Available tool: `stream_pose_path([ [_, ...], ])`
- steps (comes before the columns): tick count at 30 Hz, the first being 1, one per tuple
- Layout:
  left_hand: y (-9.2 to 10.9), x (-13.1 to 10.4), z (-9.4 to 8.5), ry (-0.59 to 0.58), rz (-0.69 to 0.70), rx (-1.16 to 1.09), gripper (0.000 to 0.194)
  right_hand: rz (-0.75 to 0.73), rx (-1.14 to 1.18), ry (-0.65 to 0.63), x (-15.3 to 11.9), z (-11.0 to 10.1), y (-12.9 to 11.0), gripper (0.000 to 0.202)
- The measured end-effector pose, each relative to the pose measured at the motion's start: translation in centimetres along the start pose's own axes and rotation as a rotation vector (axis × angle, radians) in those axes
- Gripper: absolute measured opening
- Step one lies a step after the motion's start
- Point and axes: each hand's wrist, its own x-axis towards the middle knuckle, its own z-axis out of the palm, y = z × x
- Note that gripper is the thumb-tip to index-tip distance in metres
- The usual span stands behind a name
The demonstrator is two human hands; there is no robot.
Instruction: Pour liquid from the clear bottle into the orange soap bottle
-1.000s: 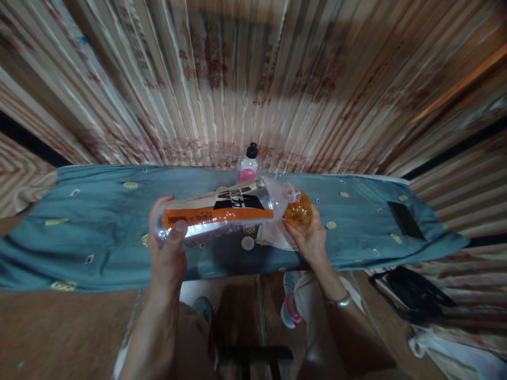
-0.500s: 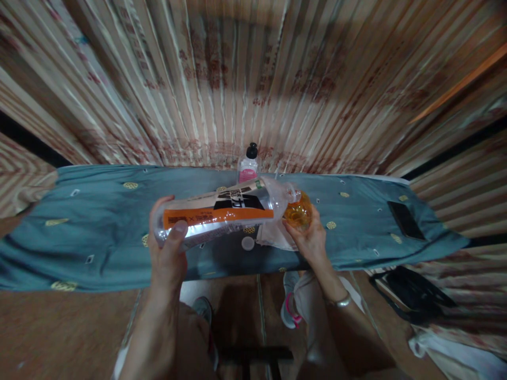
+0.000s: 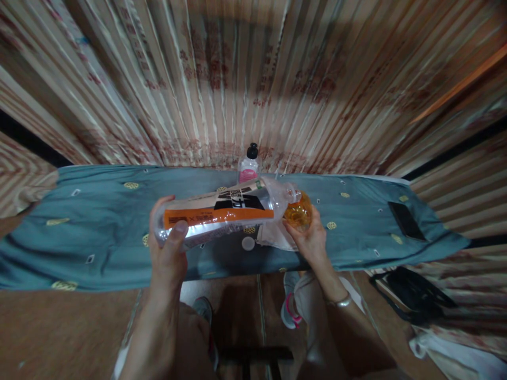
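item: large clear bottle (image 3: 222,216), held level; left hand (image 3: 168,248) fingers wrapped round its base, neck meeting small amber bottle (image 3: 299,211) gripped by right hand (image 3: 311,237). risk: mouths slip apart, liquid spills onto blue cloth (image 3: 79,232) beneath the fingers.

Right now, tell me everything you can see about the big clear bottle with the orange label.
The big clear bottle looks like thin plastic, with an orange band and a black-and-white label. It lies nearly horizontal above the blue cloth, looking mostly empty. The left hand grips its base end; its neck points right at a small amber container held by the right hand. A white cap lies on the cloth beneath it.
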Motion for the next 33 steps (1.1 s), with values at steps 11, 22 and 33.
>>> stream_pose_path([
  [11, -0.16, -0.05, -0.06, -0.017, 0.033, -0.014, 0.068, 0.003, 0.007, -0.013, 0.05, 0.07, 0.17, 0.091],
  [22, -0.48, -0.01, -0.36, -0.036, 0.041, 0.045, 0.067, -0.020, -0.015, -0.001, -0.11, 0.09, 0.19, 0.088],
  [33, -0.15, -0.09, -0.15, -0.016, 0.010, -0.004, 0.071, 0.008, 0.014, -0.022, 0.00, 0.16, 0.31, 0.090],
])
